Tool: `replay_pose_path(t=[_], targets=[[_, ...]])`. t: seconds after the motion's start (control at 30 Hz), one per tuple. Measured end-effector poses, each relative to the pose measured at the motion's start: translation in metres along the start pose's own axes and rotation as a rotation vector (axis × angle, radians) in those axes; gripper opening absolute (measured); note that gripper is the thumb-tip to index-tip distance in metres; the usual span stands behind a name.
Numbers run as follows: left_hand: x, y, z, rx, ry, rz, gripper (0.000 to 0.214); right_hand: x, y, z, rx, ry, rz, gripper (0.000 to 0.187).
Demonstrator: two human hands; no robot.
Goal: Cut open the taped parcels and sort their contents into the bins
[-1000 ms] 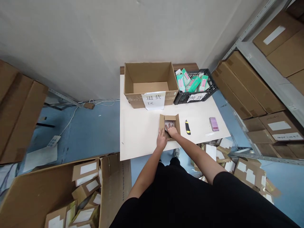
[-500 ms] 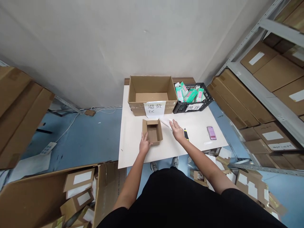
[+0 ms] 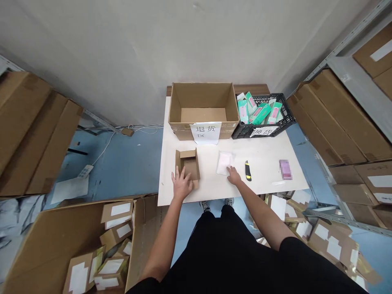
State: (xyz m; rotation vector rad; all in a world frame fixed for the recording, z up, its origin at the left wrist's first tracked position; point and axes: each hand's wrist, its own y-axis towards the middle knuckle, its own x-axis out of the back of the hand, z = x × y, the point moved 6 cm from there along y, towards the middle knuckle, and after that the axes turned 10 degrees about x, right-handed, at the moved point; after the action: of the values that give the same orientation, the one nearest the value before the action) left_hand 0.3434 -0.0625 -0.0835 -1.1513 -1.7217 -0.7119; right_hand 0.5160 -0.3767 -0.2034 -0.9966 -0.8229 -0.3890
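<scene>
A small open cardboard box (image 3: pixel 192 163) stands at the left part of the white table. Over its near side reaches my left hand (image 3: pixel 182 183), its fingers spread and touching the box without wrapping round it. To the right, a flat whitish packet (image 3: pixel 225 161), apparently in clear plastic, lies on the tabletop. My right hand (image 3: pixel 234 175) has its fingers closed at the packet's lower right corner; the fingertips are partly hidden. A black and yellow box cutter (image 3: pixel 248 171) rests just right of that hand.
A large open carton (image 3: pixel 203 130) with a paper sign and a black basket (image 3: pixel 243 131) of green-and-white boxes stand at the back of the table (image 3: pixel 171 196). A purple phone (image 3: pixel 285 169) lies at right. Shelving (image 3: pixel 364 81) and a bin (image 3: pixel 143 228) of parcels flank the table.
The white packet has gone from being held tilted to lying flat on the table. The small box has shifted left, and my left hand's fingers have spread over it. The view has moved.
</scene>
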Motion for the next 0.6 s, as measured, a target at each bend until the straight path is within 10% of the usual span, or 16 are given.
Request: replay_pose_path(t=[0.1, 0.27, 0.4, 0.6], targets=[[-0.04, 0.011, -0.068, -0.013, -0.091, 0.061, 0.051, 0.005, 0.013, -0.023, -0.009, -0.013, 0.011, 0.084], [-0.167, 0.062, -0.173, 0.06, -0.155, 0.367, 0.047, -0.013, 0.028, -0.052, -0.002, -0.086, 0.094, 0.088], [-0.237, 0.1, -0.188, 0.219, -0.049, 0.441, 0.052, -0.023, 0.03, -0.07, 0.027, -0.145, 0.047, 0.087], [-0.252, 0.118, -0.181, 0.161, -0.03, 0.353, 0.021, -0.022, 0.033, -0.082, 0.067, -0.158, 0.057, 0.081]])
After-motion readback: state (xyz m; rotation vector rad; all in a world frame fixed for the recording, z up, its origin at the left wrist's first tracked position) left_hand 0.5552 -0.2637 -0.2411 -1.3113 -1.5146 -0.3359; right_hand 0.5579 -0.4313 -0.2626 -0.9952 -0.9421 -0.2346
